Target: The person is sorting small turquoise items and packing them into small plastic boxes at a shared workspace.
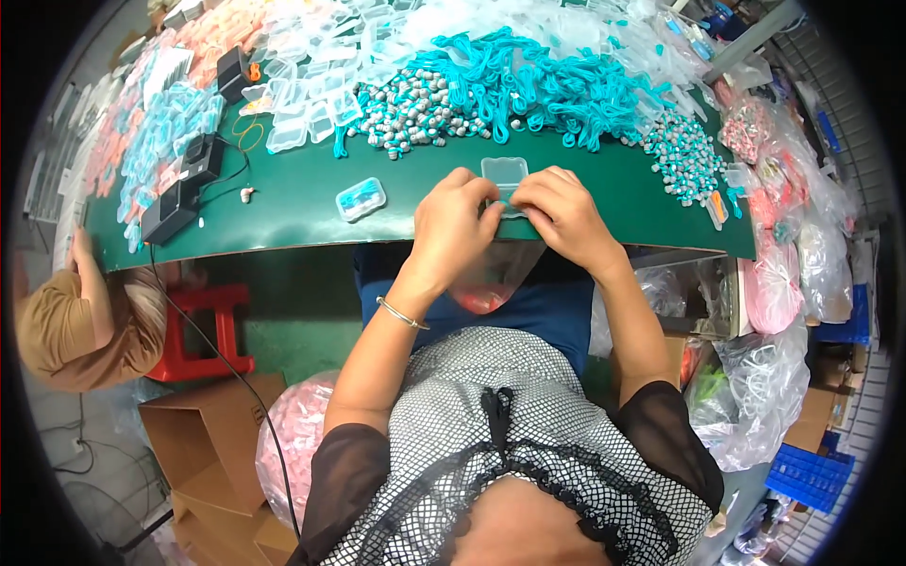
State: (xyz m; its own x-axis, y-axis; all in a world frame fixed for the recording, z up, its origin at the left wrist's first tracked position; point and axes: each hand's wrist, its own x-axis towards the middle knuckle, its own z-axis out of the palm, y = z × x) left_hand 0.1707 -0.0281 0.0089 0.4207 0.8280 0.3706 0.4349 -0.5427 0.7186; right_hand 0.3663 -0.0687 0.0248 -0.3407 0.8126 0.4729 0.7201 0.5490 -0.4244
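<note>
Side by side at the table's front edge, my left hand [451, 215] and my right hand [564, 217] have fingers and thumbs pinched together. A small clear plastic case [505, 172] lies between them with its lid raised. A bit of teal shows in the narrow gap between my fingertips; what each hand grips there is hidden. Below the hands, a clear plastic bag [495, 274] with something red at its bottom hangs in front of my lap. To the left, a closed clear case [361, 199] with teal pieces inside lies on the green table [283, 208].
Behind my hands are piles of grey-and-teal plugs [406, 108], coiled teal cords [547, 80] and open clear cases [316, 104]. More small teal pieces [684, 156] lie right. Black boxes [175, 212] stand left, near another person's arm [90, 292]. Filled bags [779, 283] hang right.
</note>
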